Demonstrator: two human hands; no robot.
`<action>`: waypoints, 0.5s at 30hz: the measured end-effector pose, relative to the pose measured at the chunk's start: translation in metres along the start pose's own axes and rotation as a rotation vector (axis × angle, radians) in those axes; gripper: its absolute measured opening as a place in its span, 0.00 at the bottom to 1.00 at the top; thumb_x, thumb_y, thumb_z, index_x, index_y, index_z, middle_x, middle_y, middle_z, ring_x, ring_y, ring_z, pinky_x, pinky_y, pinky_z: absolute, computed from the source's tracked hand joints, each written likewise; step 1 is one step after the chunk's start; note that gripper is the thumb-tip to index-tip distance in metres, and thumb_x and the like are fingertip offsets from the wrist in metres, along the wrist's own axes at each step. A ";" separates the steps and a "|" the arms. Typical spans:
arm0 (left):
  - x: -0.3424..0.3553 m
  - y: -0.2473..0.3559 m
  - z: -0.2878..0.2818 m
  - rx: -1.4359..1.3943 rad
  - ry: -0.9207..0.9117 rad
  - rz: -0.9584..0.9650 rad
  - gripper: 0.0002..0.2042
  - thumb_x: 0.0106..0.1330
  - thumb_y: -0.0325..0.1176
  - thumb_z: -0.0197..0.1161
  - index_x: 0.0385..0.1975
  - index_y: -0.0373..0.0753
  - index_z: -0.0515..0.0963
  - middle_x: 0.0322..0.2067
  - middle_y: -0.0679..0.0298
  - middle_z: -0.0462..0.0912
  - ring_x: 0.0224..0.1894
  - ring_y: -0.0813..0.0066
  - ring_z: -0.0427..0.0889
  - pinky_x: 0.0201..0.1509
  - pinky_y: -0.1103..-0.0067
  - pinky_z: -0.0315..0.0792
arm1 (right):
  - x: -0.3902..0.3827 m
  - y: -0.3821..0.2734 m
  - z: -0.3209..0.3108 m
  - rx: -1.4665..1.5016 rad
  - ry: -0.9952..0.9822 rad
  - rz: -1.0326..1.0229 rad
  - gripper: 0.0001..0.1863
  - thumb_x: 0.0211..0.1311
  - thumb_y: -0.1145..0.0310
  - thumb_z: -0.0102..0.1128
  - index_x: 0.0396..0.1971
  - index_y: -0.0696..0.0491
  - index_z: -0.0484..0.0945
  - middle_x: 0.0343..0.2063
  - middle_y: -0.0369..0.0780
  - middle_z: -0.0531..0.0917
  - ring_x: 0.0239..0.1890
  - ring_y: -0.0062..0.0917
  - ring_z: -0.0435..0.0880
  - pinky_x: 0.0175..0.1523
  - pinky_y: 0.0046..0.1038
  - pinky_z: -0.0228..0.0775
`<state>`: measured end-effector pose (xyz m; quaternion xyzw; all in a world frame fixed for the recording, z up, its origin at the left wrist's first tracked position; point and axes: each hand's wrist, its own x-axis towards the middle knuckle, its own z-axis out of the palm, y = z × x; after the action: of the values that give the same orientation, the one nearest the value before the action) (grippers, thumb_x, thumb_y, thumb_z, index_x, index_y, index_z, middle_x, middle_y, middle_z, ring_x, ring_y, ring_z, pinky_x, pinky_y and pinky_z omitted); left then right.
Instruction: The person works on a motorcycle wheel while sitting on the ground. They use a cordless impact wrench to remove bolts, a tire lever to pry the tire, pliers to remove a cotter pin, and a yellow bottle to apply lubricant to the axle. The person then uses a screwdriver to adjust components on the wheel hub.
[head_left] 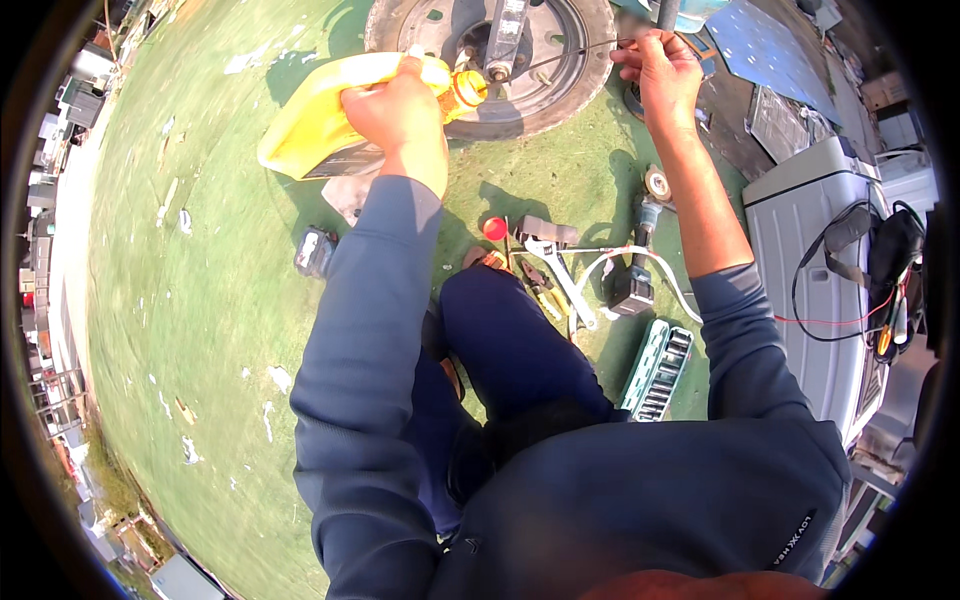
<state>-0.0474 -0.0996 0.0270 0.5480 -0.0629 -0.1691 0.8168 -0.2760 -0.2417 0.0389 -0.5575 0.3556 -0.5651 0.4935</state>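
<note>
My left hand (385, 110) is closed round the handle of a yellow plastic jug (320, 100), which lies tilted on its side in the air. The jug's neck (462, 92) points right, close to the hub of a spoked wheel with a tyre (560, 115). A thin dark cable (570, 55) runs from beside the jug's mouth up to the right, across the wheel. Its upper end is at my right hand (662, 75), whose thumb and fingers are pinched on it. Whether any liquid leaves the jug cannot be made out.
On the green ground lie an adjustable wrench (560, 275), pliers (541, 290), a red cap (494, 228), a cordless angle grinder (640, 245), a socket set in a green case (657, 370) and a battery pack (315, 252). At right stands a grey box (810, 230) with cables on it.
</note>
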 end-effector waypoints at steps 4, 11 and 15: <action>0.019 -0.019 0.011 0.015 0.058 0.051 0.20 0.59 0.21 0.73 0.47 0.29 0.71 0.42 0.53 0.83 0.42 0.64 0.85 0.47 0.71 0.79 | 0.014 -0.012 -0.016 -0.037 0.055 -0.010 0.07 0.70 0.69 0.61 0.33 0.56 0.79 0.32 0.41 0.88 0.29 0.22 0.89 0.28 0.19 0.73; 0.021 -0.029 0.030 -0.004 0.097 0.058 0.17 0.59 0.20 0.73 0.44 0.30 0.72 0.40 0.55 0.84 0.38 0.64 0.86 0.41 0.71 0.81 | 0.026 -0.015 -0.034 -0.031 0.121 -0.010 0.08 0.69 0.68 0.62 0.33 0.56 0.78 0.33 0.41 0.88 0.30 0.20 0.87 0.29 0.20 0.73; 0.016 -0.028 0.033 0.028 0.102 0.044 0.17 0.59 0.20 0.73 0.43 0.30 0.72 0.39 0.55 0.84 0.37 0.63 0.86 0.41 0.71 0.81 | 0.031 -0.020 -0.041 -0.049 0.165 -0.033 0.07 0.67 0.69 0.61 0.32 0.57 0.77 0.32 0.41 0.88 0.30 0.21 0.87 0.30 0.20 0.73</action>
<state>-0.0478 -0.1431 0.0129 0.5657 -0.0356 -0.1223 0.8147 -0.3161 -0.2721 0.0610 -0.5265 0.3996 -0.6082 0.4395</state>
